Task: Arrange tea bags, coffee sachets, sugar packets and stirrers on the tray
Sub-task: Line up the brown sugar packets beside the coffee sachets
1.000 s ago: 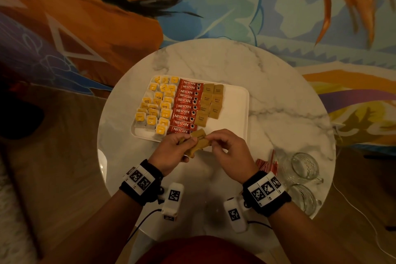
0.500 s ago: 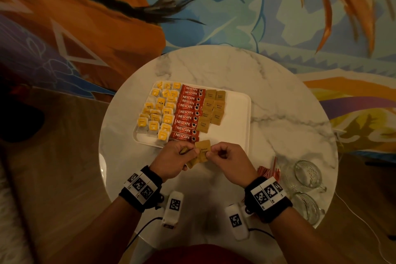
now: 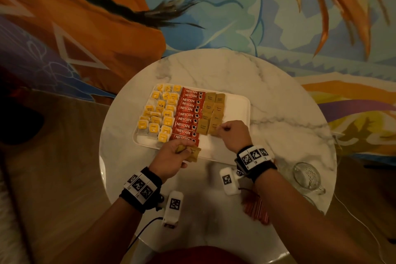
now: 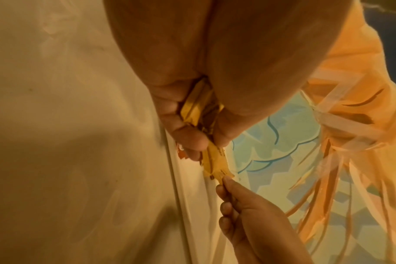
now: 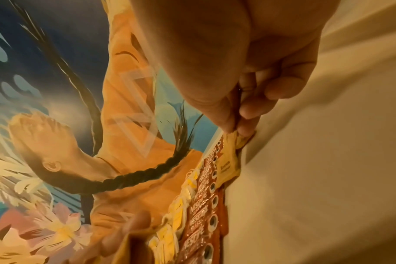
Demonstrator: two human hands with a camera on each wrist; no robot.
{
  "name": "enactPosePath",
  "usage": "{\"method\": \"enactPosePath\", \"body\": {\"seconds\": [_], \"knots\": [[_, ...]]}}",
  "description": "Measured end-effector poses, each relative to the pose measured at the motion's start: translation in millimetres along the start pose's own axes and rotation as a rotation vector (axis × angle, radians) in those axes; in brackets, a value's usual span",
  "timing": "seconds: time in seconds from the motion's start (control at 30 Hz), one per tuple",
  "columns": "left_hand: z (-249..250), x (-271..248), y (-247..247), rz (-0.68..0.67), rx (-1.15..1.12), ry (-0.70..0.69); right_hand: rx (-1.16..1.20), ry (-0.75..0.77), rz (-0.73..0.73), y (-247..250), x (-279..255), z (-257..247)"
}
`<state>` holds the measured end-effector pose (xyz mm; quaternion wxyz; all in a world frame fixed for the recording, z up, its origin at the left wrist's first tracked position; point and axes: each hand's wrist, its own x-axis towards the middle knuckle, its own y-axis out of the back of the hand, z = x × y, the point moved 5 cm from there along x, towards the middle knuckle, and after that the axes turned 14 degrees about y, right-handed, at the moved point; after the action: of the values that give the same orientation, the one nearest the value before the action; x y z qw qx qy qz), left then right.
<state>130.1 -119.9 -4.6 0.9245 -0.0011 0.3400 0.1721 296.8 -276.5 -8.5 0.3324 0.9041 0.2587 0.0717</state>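
Brown sugar packet (image 3: 214,127): pinched at its near corner between right hand (image 3: 233,135) thumb and forefinger, lying at the near end of the sugar column on the white tray (image 3: 237,105), long axis running away from the person. Spare packets (image 3: 191,152): clutched in the curled left hand (image 3: 171,156) at the tray's near rim, just left of and nearer than the right hand. Red stirrers (image 3: 256,210): on the marble table, under the right forearm, off the tray.

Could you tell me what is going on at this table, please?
A person is filling a white tray. Tea bags and coffee sachets lie in columns. The right hand sets a brown sugar packet on the sugar column; the left hand holds spare packets. Red stirrers wait off-tray.
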Motion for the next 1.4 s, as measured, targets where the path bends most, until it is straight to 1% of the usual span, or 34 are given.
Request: {"method": "enactPosePath", "body": {"seconds": [0.1,0.27,0.33,0.4,0.47,0.57,0.63,0.73,0.83,0.93,1.1,1.13,1.2,1.27,1.3,1.4], "knots": [[-1.1,-0.9,1.6,0.005,-0.005,-0.003,-0.054,-0.007,-0.007,-1.0,6.9,1.9],[-2.3,-1.3,3.1,0.017,-0.005,-0.012,-0.128,-0.042,-0.059,-6.0,10.3,6.5],[-2.8,-1.5,3.4,0.02,-0.003,-0.014,-0.173,-0.062,-0.041,-4.8,9.9,8.0],[-3.0,-1.6,3.7,0.024,-0.003,-0.015,-0.183,-0.06,0.008,-2.6,8.6,7.1],[-3.0,-1.9,3.8,0.028,-0.005,-0.015,-0.174,0.023,0.021,-4.6,9.0,-1.2],[-3.6,-0.4,4.2,0.028,-0.017,-0.009,-0.214,0.219,-0.056,-16.4,15.1,-19.4],[-3.9,0.2,4.0,0.024,-0.027,-0.006,-0.25,0.273,-0.12,-25.7,19.2,-27.1],[-4.2,1.2,3.9,0.021,-0.03,-0.005,-0.307,0.303,-0.184,-37.5,23.3,-30.6],[-4.9,1.9,4.2,0.024,-0.034,-0.008,-0.352,0.301,-0.218,-40.1,23.8,-28.7],[-5.1,2.8,5.3,0.021,-0.042,-0.009,-0.384,0.306,-0.223,-38.6,24.8,-24.4],[-5.1,3.5,5.9,0.026,-0.032,-0.008,-0.381,0.316,-0.23,-36.1,24.5,-23.3],[-5.1,3.8,5.9,0.028,-0.033,-0.007,-0.382,0.323,-0.213,-33.6,25.0,-24.3],[-4.8,4.4,6.0,0.028,-0.033,-0.007,-0.373,0.32,-0.135,-24.3,28.2,-25.2],[-4.9,4.8,6.3,0.031,-0.035,-0.005,-0.383,0.284,-0.052,-11.8,32.1,-21.2],[-5.2,4.9,6.3,0.031,-0.037,-0.005,-0.4,0.262,-0.039,-7.5,33.5,-17.7],[-5.1,4.1,5.8,0.023,-0.043,-0.007,-0.437,0.218,-0.116,-8.3,34.5,-7.5]]}}
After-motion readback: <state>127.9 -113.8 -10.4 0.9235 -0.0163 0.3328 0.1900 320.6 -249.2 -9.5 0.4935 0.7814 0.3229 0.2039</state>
